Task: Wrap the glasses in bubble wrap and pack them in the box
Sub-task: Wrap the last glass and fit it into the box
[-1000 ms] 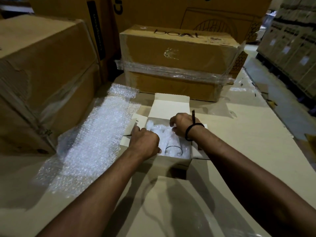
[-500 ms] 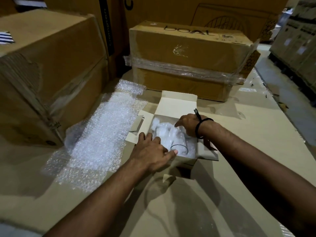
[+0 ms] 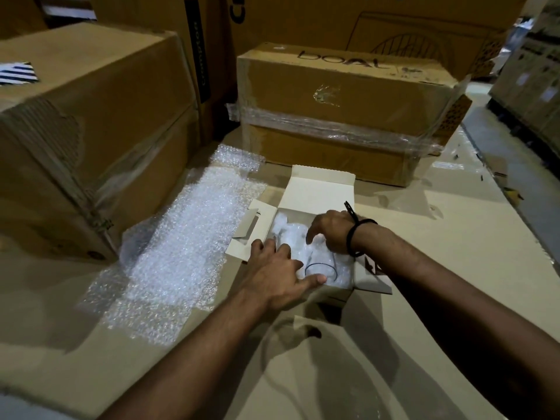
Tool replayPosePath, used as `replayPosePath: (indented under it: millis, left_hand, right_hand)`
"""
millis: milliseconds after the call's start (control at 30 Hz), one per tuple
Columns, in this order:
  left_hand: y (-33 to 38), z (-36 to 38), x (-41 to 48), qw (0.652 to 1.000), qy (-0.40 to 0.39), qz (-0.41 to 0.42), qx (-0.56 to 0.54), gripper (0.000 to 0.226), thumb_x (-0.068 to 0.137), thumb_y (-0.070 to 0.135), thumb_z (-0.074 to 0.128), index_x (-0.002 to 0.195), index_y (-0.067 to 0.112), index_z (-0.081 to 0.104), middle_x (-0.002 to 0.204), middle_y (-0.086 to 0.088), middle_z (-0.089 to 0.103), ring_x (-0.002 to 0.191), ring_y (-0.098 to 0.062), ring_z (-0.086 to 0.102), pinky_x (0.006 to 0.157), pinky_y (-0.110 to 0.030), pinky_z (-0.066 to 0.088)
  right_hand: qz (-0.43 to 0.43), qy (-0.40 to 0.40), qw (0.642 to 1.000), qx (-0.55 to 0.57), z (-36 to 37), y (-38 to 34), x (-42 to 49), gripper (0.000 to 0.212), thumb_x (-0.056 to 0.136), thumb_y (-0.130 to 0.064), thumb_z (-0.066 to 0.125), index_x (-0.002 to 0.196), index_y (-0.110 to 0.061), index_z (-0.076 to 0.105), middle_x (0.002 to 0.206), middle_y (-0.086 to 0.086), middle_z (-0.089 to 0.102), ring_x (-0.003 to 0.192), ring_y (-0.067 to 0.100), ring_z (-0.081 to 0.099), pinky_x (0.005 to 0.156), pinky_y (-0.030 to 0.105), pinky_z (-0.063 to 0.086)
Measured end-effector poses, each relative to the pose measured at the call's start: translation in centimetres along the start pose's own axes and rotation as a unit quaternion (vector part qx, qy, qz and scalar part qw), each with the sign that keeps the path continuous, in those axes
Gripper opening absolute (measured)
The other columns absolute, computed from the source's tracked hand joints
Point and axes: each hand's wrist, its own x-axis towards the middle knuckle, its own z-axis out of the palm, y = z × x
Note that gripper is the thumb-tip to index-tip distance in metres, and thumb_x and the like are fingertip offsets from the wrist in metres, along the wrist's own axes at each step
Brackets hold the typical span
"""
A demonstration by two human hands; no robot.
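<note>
Cardboard surface among cartons; bubble wrap beside the box. The left hand lies flat on the glasses; the right hand grip is unclear.

Single head-worn view, forward and down, close over hands.

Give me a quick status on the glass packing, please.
Left hand flat on wrapped glasses in box. Right hand there too, grip unclear. Flaps open.

In the open box, the left hand and right hand touch the wrapped glasses; bubble wrap lies alongside.
</note>
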Motion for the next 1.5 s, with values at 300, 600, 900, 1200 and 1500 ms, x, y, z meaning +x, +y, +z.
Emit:
replayPosePath:
  millis: [300, 600, 900, 1200, 1500]
  left_hand:
    - [-1.2, -0.2, -1.3, 0.998, -0.028, 0.021, -0.045, 0.082, 0.08, 0.082, -0.001, 0.076, 0.029, 0.062, 0.091, -0.003, 0.067, 0.108, -0.021, 0.047, 0.099, -0.049, 0.025]
    - [-2.5, -1.7, 0.6, 0.995, 0.054, -0.071, 0.037, 0.053, 0.082, 0.072, 0.051, 0.101, 0.028, 0.074, 0.13, 0.006, 0.057, 0.122, -0.024, 0.038, 0.098, -0.047, 0.025]
    - [-2.8, -2.8, 3.5, 0.993, 0.005, -0.061, 0.097, 0.102, 0.065, 0.075, 0.068, 0.146, 0.026, 0.032, 0.157, -0.002, 0.027, 0.143, -0.034, 0.017, 0.111, -0.057, 0.012]
    - [-3.6, -2.1, 6.8, 0.987, -0.085, -0.026, 0.137, 0.12, 0.064, 0.074, 0.069, 0.155, 0.025, 0.008, 0.16, -0.003, 0.025, 0.148, -0.036, 0.008, 0.114, -0.061, -0.009]
    - [-5.4, -4.4, 5.8, 0.986, -0.068, 0.019, 0.152, 0.112, 0.061, 0.086, 0.059, 0.15, 0.023, 0.033, 0.163, 0.0, 0.015, 0.15, -0.031, -0.003, 0.113, -0.061, -0.01]
  right_hand:
    - [0.013, -0.157, 0.988, 0.012, -1.5, -2.0, 1.5, 0.033, 0.094, -0.029, 0.048, 0.118, -0.014, 0.066, 0.125, 0.005, 0.061, 0.107, 0.024, 0.057, 0.094, 0.03, 0.043]
    - [0.116, -0.055, 0.992, 0.0, 1.1, -1.5, 2.1, 0.059, 0.084, -0.062, 0.054, 0.119, -0.014, 0.06, 0.12, 0.007, 0.062, 0.107, 0.027, 0.059, 0.092, 0.038, 0.049]
    - [0.142, -0.018, 0.989, 0.025, -1.5, -0.8, 4.3, 0.029, 0.087, -0.02, 0.053, 0.114, -0.012, 0.062, 0.11, 0.01, 0.065, 0.095, 0.028, 0.062, 0.084, 0.034, 0.053]
    - [0.131, -0.069, 0.987, 0.056, 0.9, -0.3, 3.2, 0.043, 0.095, -0.04, 0.049, 0.12, -0.008, 0.061, 0.122, 0.011, 0.062, 0.108, 0.028, 0.06, 0.087, 0.031, 0.046]
    - [0.085, -0.039, 0.99, -0.109, -1.0, 2.4, -1.6, 0.05, 0.088, -0.063, 0.044, 0.112, -0.024, 0.063, 0.115, 0.0, 0.064, 0.112, 0.026, 0.056, 0.101, 0.044, 0.036]
